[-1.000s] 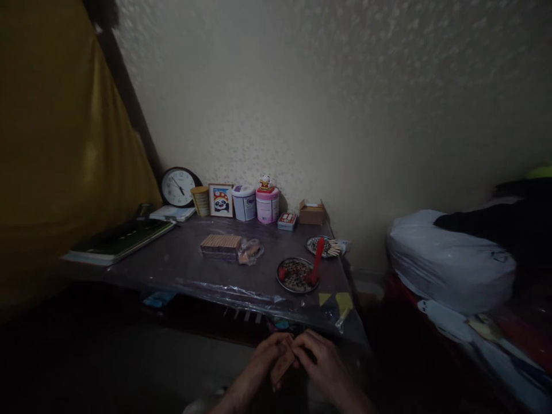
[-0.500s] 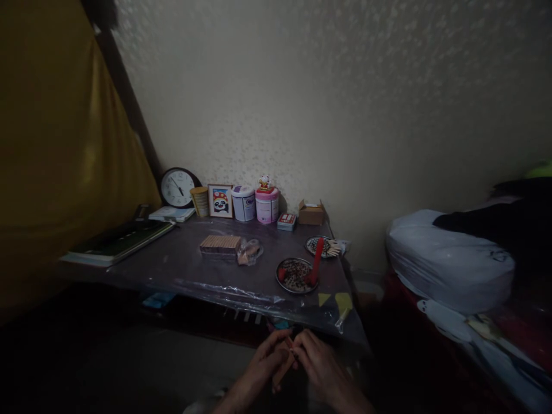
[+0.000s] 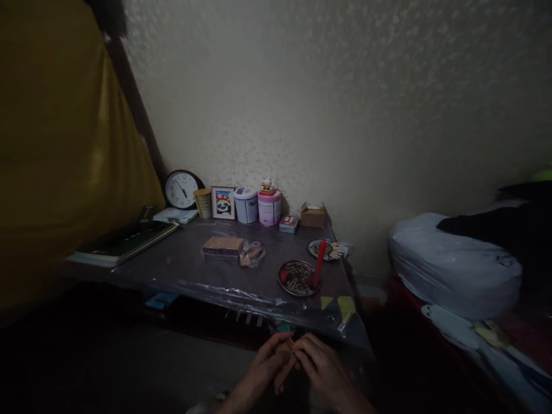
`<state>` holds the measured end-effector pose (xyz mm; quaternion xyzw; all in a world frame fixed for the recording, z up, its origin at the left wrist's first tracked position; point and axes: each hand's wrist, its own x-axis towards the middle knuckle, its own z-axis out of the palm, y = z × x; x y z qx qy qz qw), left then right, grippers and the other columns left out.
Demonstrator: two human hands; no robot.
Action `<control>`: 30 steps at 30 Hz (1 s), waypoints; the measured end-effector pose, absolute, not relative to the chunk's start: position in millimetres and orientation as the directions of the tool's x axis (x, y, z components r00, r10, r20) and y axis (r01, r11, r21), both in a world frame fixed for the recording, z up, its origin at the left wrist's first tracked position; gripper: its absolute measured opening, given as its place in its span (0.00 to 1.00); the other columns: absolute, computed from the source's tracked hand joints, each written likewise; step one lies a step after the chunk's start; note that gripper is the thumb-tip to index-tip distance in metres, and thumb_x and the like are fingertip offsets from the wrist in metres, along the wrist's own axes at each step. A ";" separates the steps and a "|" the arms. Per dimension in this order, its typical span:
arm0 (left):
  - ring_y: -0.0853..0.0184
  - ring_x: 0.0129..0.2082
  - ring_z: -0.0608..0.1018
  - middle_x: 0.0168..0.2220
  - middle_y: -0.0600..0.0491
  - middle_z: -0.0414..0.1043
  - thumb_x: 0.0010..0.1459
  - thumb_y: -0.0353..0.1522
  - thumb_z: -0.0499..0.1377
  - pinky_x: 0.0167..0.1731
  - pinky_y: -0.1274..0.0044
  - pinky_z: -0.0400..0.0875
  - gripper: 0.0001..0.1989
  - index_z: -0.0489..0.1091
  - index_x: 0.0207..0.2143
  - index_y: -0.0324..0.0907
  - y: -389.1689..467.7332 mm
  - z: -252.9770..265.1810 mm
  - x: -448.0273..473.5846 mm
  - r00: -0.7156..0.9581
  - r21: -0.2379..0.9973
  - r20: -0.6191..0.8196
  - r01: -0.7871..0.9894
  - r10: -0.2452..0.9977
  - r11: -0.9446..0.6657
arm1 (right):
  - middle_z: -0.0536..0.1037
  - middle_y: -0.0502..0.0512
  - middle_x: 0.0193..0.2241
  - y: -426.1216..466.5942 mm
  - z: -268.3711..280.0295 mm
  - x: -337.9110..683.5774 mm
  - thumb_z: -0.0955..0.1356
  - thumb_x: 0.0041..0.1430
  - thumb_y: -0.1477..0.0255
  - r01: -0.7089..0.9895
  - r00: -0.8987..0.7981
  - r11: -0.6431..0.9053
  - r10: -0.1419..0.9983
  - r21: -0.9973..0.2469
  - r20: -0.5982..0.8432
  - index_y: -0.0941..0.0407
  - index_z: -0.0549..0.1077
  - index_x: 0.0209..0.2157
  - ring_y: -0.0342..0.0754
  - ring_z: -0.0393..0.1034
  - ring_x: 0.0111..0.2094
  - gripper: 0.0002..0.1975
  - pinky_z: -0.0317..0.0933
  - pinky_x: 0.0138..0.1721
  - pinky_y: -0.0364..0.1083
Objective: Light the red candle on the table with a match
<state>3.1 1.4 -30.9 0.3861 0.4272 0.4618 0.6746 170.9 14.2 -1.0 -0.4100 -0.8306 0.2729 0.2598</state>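
Observation:
Just in front of the table's near edge, my left hand (image 3: 268, 363) grips a small flat brown piece (image 3: 284, 371), its thumb lying along it. My right hand (image 3: 317, 362) pinches the upper end of that same piece with bent fingers. Dim light and the fingers hide most of it, so its exact kind is unclear. Beyond my hands, a round metal plate (image 3: 297, 289) carries dark and pale bits and a red-handled tool (image 3: 319, 264). A second plate (image 3: 311, 251) behind it bears similar bits and several thin pale sticks (image 3: 336, 250).
On the plastic-covered table (image 3: 172, 264) lie a brown ribbed stack (image 3: 223, 247), a clear bag (image 3: 252, 253) and yellow pieces (image 3: 345, 306). A clock (image 3: 181, 190), picture frame (image 3: 223, 203), two tubs (image 3: 246, 207) and small carton (image 3: 313, 216) line the wall. White bundle (image 3: 452, 264) at right.
The view has shifted slightly, so the table things sit a little further right and lower. Both hands keep hold of the brown piece, with only small finger movement.

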 end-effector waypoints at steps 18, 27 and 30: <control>0.73 0.18 0.70 0.32 0.53 0.74 0.44 0.40 0.63 0.16 0.81 0.62 0.25 0.69 0.47 0.41 1.0 -27.3 6.0 0.227 0.891 -0.234 -0.340 0.945 0.302 | 0.72 0.47 0.30 17.2 -4.8 175.6 0.59 0.64 0.75 0.531 -0.524 0.517 0.823 -0.671 0.219 0.51 0.68 0.31 0.42 0.70 0.32 0.11 0.61 0.35 0.40; 0.73 0.17 0.68 0.32 0.52 0.72 0.42 0.37 0.61 0.16 0.79 0.61 0.29 0.67 0.49 0.38 1.1 -22.0 4.5 0.233 0.903 -0.252 -0.292 0.939 0.315 | 0.73 0.48 0.30 17.2 -1.2 173.0 0.59 0.64 0.72 0.496 -0.491 0.488 0.840 -0.718 0.232 0.52 0.70 0.31 0.43 0.70 0.32 0.10 0.62 0.36 0.41; 0.71 0.20 0.70 0.33 0.50 0.73 0.41 0.37 0.61 0.17 0.79 0.61 0.30 0.65 0.50 0.38 -0.8 -18.2 2.9 0.219 0.908 -0.252 -0.284 0.943 0.309 | 0.75 0.49 0.30 17.2 5.2 172.4 0.60 0.63 0.70 0.466 -0.454 0.462 0.857 -0.755 0.245 0.52 0.72 0.35 0.44 0.71 0.33 0.09 0.62 0.37 0.42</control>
